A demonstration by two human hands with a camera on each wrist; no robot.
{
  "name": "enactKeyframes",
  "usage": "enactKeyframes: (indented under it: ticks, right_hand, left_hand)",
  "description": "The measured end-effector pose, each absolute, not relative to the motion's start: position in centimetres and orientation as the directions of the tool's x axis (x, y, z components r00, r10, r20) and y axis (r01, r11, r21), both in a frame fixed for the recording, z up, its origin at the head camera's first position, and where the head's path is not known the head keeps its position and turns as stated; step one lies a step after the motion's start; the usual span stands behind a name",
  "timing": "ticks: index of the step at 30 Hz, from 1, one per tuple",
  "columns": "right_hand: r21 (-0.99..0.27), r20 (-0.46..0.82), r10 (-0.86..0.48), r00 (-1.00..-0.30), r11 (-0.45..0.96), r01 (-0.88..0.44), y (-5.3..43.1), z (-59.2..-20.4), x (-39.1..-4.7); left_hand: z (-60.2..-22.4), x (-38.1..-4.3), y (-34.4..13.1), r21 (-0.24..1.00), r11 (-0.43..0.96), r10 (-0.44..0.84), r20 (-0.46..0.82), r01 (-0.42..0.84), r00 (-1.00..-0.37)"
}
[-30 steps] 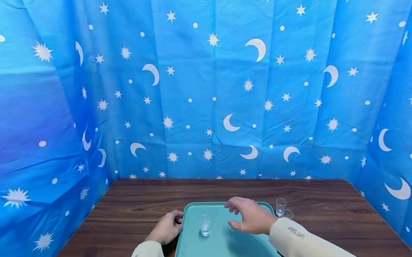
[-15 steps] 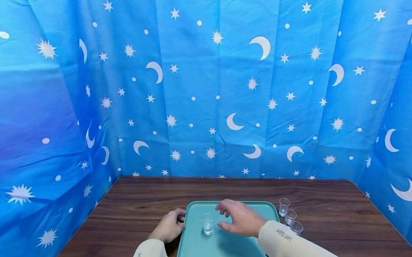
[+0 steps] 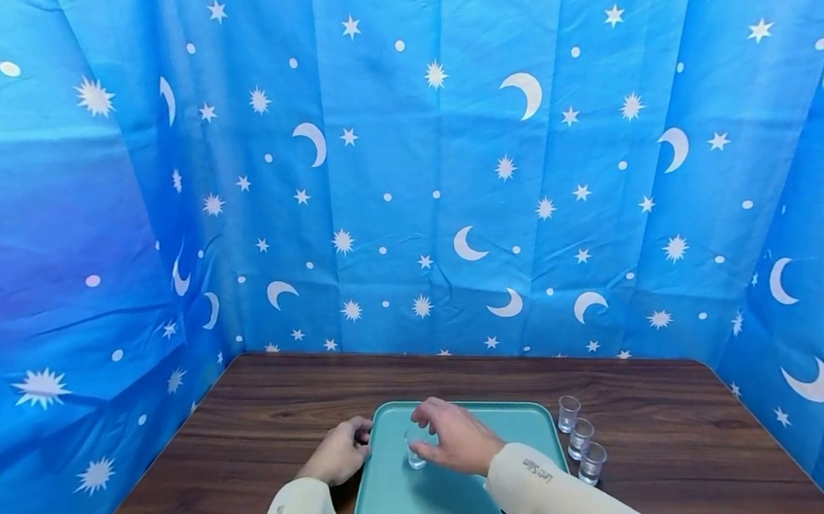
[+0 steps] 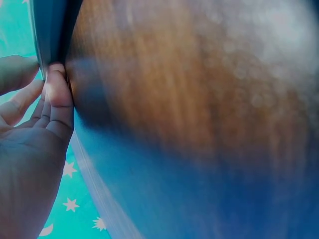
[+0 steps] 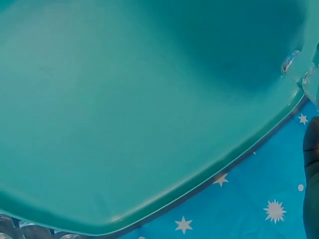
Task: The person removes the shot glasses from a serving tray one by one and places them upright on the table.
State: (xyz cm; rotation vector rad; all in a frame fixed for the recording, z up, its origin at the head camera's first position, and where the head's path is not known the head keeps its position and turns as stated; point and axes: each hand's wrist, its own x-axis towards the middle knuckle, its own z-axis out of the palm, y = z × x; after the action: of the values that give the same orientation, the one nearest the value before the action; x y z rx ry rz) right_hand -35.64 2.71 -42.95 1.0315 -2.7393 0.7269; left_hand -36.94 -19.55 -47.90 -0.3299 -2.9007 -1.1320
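A small clear shot glass (image 3: 415, 461) stands upright on the left part of the turquoise tray (image 3: 468, 506). My right hand (image 3: 458, 443) hovers over the tray with thumb and forefinger spread, overlapping the glass's right side in the head view. At the right edge of the right wrist view, part of that glass (image 5: 291, 62) shows above a dark finger (image 5: 311, 179). My left hand (image 3: 340, 453) pinches the tray's left edge. In the left wrist view, the fingers (image 4: 59, 92) meet at the tray's rim (image 4: 52, 27).
Beyond the tray's right edge, three more shot glasses stand in a row on the dark wooden table (image 3: 277, 405): a far one (image 3: 568, 414), a middle one (image 3: 580, 439) and a near one (image 3: 592, 464). A blue curtain (image 3: 387, 167) with moons and stars surrounds the table.
My right hand has moved left over the tray to the shot glass, uncovering the glasses on the right. The left hand stays at the tray's edge. The head view has shifted slightly.
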Motion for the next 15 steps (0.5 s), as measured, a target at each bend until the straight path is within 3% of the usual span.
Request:
enactKeyframes:
  ticks: [15]
  right_hand:
    - [-0.364,0.229,-0.535,-0.813,0.728,-0.581,1.96,-43.29,-35.60]
  left_hand:
    - [-47.74,-36.76,-19.69,0.681,0.702,0.202,0.089,0.208,-0.975]
